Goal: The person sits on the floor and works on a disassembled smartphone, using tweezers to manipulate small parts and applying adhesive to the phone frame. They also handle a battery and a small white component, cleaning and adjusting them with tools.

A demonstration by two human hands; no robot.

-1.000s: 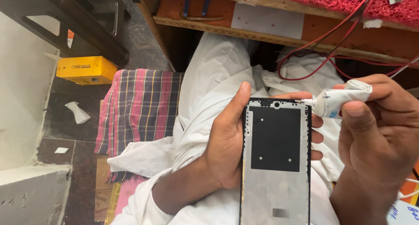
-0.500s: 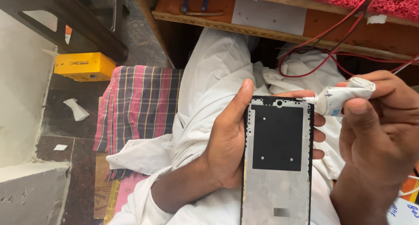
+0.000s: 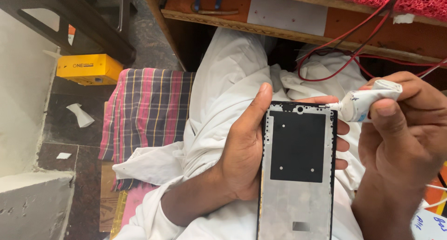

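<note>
Your right hand (image 3: 405,137) fingers clench a small crumpled white tube (image 3: 368,103), nozzle touching the top right corner of the phone frame (image 3: 298,175); your left hand (image 3: 247,161) grips that frame from behind, thumb along its left edge, fingertips peeking past the right edge; frame sits upright over your lap, black pad on the upper half, bare metal below. Frame looks thin, stiff, light, likely easy to bend or scratch; hold it by the long edges as you do, off the black pad; tube is soft, squeezes easily, so pinch near the rolled end. Under it, white cloth (image 3: 233,82) across your lap; a checked cloth (image 3: 144,110) just left; yellow box (image 3: 88,69) on the dark floor further left; wooden bench edge (image 3: 298,23) above with red wires (image 3: 354,44) hanging near the tube.
</note>
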